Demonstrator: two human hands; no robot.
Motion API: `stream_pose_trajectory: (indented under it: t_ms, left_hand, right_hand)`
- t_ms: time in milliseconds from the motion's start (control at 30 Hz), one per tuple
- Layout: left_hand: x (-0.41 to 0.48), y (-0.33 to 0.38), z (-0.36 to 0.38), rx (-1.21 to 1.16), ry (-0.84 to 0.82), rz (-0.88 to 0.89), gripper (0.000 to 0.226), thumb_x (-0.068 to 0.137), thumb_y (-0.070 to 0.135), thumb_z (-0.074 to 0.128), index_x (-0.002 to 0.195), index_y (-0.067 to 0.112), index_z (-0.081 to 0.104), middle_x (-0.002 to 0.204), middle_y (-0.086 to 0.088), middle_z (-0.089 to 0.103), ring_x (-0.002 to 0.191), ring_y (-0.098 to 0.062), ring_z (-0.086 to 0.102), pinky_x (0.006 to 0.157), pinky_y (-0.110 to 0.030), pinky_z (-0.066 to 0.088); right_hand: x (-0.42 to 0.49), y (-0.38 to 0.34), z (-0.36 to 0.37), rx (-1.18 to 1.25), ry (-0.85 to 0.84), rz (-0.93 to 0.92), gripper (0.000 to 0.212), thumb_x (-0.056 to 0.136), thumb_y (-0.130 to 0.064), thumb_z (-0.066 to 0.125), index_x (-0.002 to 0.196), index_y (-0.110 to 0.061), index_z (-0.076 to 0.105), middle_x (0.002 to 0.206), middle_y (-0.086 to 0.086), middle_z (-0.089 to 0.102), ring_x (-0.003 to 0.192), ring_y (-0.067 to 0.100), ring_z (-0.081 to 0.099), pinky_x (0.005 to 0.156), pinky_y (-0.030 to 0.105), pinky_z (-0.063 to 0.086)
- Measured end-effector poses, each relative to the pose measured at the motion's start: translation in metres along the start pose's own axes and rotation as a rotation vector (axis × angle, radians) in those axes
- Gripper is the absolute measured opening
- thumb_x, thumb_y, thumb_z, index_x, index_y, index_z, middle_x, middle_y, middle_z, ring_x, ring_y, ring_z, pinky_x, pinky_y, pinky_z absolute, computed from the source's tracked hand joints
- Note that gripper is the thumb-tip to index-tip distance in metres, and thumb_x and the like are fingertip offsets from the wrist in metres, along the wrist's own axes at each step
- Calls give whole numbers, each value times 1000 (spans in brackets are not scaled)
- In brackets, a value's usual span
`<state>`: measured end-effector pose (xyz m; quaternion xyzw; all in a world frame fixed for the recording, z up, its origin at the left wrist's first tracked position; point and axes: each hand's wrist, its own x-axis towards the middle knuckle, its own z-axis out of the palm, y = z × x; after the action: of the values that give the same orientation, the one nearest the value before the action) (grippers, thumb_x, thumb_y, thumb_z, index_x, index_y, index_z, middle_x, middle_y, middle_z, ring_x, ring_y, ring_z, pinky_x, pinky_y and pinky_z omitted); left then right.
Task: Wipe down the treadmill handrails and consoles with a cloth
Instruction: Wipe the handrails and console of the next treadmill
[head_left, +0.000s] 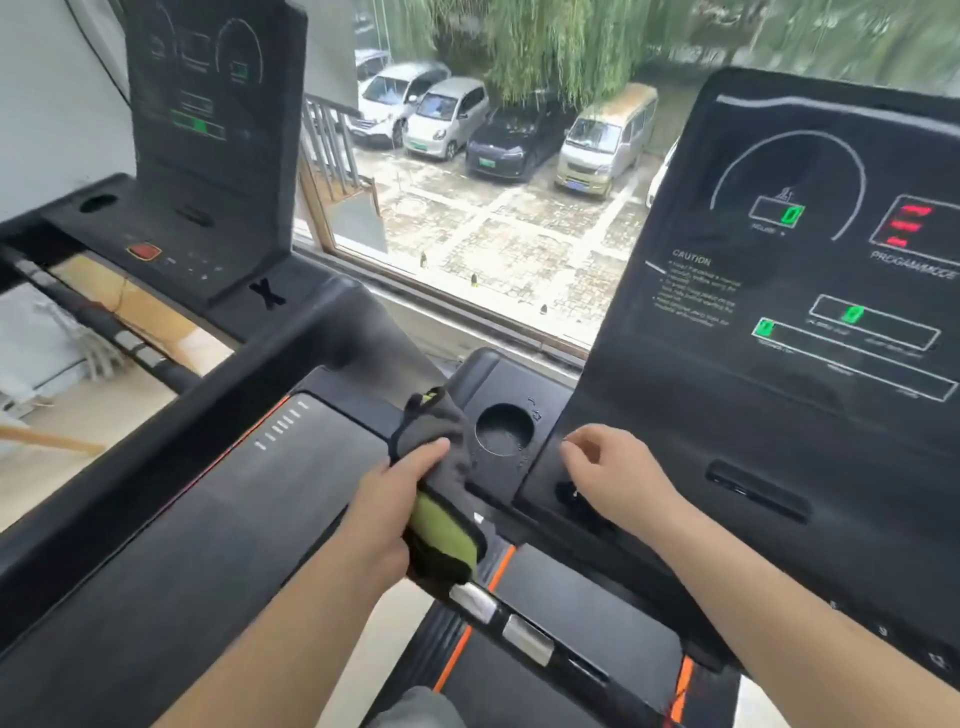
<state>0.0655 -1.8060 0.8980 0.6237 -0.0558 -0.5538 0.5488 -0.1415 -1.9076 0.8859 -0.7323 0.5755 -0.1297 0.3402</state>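
Far-left console (208, 130): a second treadmill's dark upright panel, far left, with small green readouts lit.
Red button (144, 251): on the tray below that panel, near its front edge.
Left cup well (97, 202): a round recess at the left end of the same tray.
Side rail (171, 447): a broad black bar running from the near left up toward the middle of the scene.
Left hand (387, 512): fingers curled round the cloth and thumb laid across its top, a firm grip, with the forearm coming in from the near edge.
Cloth (441, 467): grey with a green patch, bunched in the left hand against the left edge of the near treadmill's tray, just left of the cup holder; its green part hangs nearer, toward the front handrail.
Cup holder (504, 428): a round well in the tray, between the two hands.
Front handrail (524, 636): a black bar with silver plates, near, below the hands.
Right hand (608, 473): fingers loosely bent, holding nothing, over the tray right of the cup holder; whether it touches the surface cannot be told.
Near console (779, 415): a large black panel on the right, with green zeros and red figures lit.
Window (467, 249): far, between the consoles, with parked cars (498, 135) outside.
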Motion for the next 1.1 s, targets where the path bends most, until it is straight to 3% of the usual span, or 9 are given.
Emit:
stream_pose_trajectory:
  t_ms: [100, 167, 267, 333, 400, 533, 733, 900, 1100]
  left_hand:
    - [17, 32, 8, 183, 135, 264, 23, 87, 42, 78, 102, 27, 68, 103, -6, 76, 93, -25, 74, 80, -41, 60]
    - [35, 46, 16, 510, 185, 597, 30, 86, 53, 73, 93, 25, 64, 106, -3, 66, 96, -20, 67, 83, -38, 58]
    - [80, 40, 25, 1124, 195, 1154, 28, 83, 38, 77, 88, 14, 63, 121, -4, 60, 110, -24, 54, 91, -37, 48]
    - [105, 18, 29, 1483, -53, 1077, 32, 75, 28, 75, 102, 12, 68, 132, -3, 63, 124, -28, 54, 102, -39, 44]
    - [119, -5, 31, 1721, -281, 962, 37, 74, 36, 66, 107, 18, 67, 125, 1, 68, 130, -25, 54, 109, -37, 38]
    - [139, 2, 39, 1870, -478, 1110, 42, 84, 61, 49, 102, 26, 60, 113, 7, 67, 126, -21, 52, 108, -40, 38]
    - [171, 14, 25, 2007, -725, 1379, 53, 100, 60, 33, 131, 22, 55, 127, 3, 62, 129, -27, 48, 104, -45, 40]
    - [163, -3, 48, 2057, -551, 1308, 36, 100, 45, 42, 110, 16, 61, 109, -5, 65, 105, -30, 57, 76, -41, 41]
    - [145, 6, 98, 1635, -303, 485, 43, 106, 37, 35, 118, 9, 65, 120, -14, 68, 108, -35, 63, 85, -40, 50]
  right_hand:
    - [21, 2, -13, -183, -85, -117, 45, 93, -41, 70, 135, -28, 60, 132, -9, 57, 125, 16, 55, 102, 35, 49]
    - [37, -6, -16, -297, -179, -172, 75, 84, -47, 79, 150, -32, 46, 154, -8, 39, 144, 17, 36, 111, 39, 42]
    - [57, -13, -11, -405, -282, -155, 119, 66, -59, 88, 161, -34, 21, 169, -8, 9, 156, 18, 10, 118, 43, 36]
    - [64, -11, -1, -530, -312, -127, 139, 53, -70, 89, 162, -31, 13, 169, -9, 5, 157, 20, 3, 119, 45, 35]
    - [66, -7, 14, -679, -341, -108, 153, 47, -76, 87, 164, -19, 7, 170, -7, 0, 157, 23, -14, 127, 45, 20]
    - [70, -2, 30, -661, -303, -57, 162, 46, -69, 92, 164, -15, -4, 171, -6, -4, 154, 22, -27, 127, 44, -1]
    - [67, -10, 36, -657, -268, -19, 162, 48, -61, 95, 164, -19, -10, 171, -1, -18, 153, 21, -30, 128, 43, 3]
    - [55, -16, 36, -603, -220, 39, 160, 49, -57, 97, 164, -19, -8, 168, 0, -23, 156, 19, -22, 121, 34, 29]
    - [49, -26, 34, -616, -221, 105, 161, 44, -54, 99, 162, -9, -1, 165, 2, -5, 155, 21, -8, 107, 38, 46]
